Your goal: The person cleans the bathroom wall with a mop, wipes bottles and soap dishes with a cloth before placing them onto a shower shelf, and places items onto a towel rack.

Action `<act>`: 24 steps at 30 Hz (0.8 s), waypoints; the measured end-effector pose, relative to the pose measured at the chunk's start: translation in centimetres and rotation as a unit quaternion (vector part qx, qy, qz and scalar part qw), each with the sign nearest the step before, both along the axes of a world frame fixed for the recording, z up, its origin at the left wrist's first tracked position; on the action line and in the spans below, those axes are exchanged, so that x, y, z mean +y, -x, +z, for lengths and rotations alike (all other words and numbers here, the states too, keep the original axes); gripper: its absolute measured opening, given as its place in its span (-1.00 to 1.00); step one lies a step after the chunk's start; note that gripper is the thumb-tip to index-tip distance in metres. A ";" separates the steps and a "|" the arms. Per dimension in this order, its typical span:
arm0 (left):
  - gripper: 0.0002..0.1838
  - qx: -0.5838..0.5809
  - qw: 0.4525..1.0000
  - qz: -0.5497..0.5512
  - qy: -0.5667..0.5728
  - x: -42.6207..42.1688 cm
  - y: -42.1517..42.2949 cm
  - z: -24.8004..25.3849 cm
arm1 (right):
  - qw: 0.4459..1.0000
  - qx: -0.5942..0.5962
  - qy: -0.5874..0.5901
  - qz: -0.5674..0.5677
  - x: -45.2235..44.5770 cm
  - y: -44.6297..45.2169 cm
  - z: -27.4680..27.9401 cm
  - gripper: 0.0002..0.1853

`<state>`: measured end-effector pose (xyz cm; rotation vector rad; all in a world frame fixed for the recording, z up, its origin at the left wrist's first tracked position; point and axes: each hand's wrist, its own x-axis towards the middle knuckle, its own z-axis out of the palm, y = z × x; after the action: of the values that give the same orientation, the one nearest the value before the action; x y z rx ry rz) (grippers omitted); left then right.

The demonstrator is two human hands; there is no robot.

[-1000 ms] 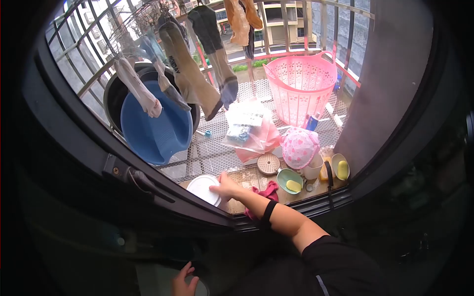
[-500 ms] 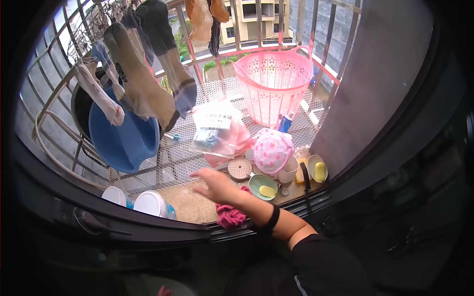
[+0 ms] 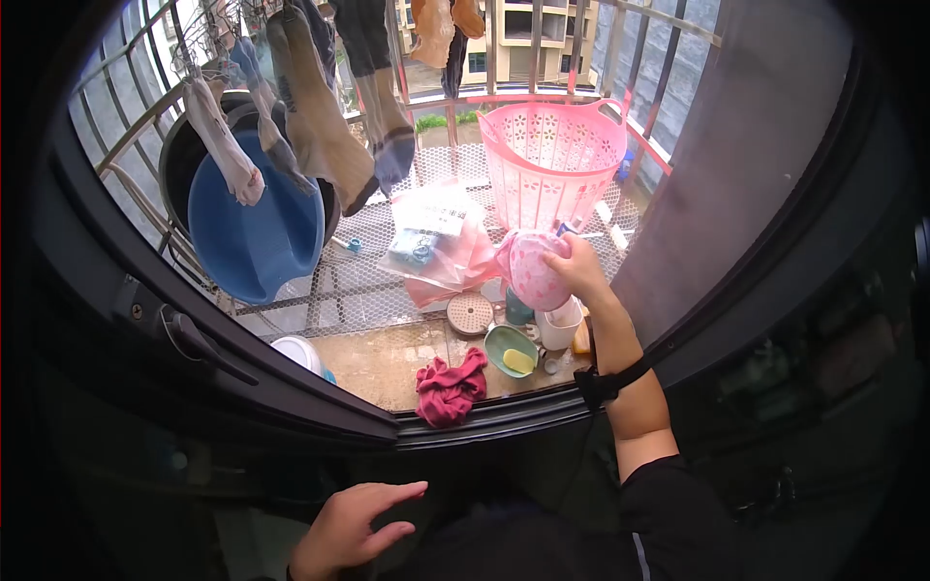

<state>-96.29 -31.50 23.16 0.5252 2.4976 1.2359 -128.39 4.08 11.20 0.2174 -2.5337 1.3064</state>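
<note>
My right hand [image 3: 581, 268] reaches out over the ledge, thumb and fingers closed on a soft, rounded cap [image 3: 536, 271] with pink heart print, much like a shower cap. Beneath the cap stand a white cup [image 3: 560, 327] and a dark green container [image 3: 518, 308], partly covered. A green soap dish [image 3: 504, 342] with a yellow soap bar [image 3: 519, 361] is close by. Low in the view, on the inner side of the window frame, my left hand [image 3: 354, 526] holds nothing, with thumb and fingers apart.
A crumpled dark red cloth [image 3: 451, 387] lies by the window track. Behind are a pink basket [image 3: 552, 184], a clear plastic packet [image 3: 433, 237] and a blue basin [image 3: 254, 228]. Socks [image 3: 320, 126] hang upper left. A round perforated disc [image 3: 470, 315] and white tub [image 3: 298, 354] stand on the ledge.
My right hand has moved right from above the ledge and closed on the heart-print cap, which has risen slightly. My left hand has come further into view. The view has shifted.
</note>
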 end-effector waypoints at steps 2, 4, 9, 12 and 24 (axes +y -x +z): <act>-0.51 0.024 0.999 -0.015 -0.046 1.5 1.7 -1.1 | 0.981 0.044 0.192 0.004 0.1 -1.3 0.7 -0.55; -0.40 -0.016 0.986 0.023 -0.162 2.7 3.4 -3.0 | 0.937 0.053 0.346 0.028 -0.2 -5.5 5.3 -0.58; 0.33 -0.107 0.873 0.121 -0.460 5.8 6.7 -7.3 | 0.887 -0.148 0.366 0.238 -0.7 -14.2 8.6 -0.70; 0.36 -0.140 0.839 0.052 -0.523 6.4 7.3 -9.7 | 0.899 -0.193 0.173 0.354 -4.2 -16.1 8.1 -0.68; -0.41 -0.035 0.926 0.324 -0.190 -0.6 -4.5 -5.5 | 0.930 -0.213 0.165 -0.249 -19.9 8.1 -7.8 -0.34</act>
<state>-91.78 -32.13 17.66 -0.3091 2.4488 1.9522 -136.48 -15.80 3.38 -0.8079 -2.3782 1.6461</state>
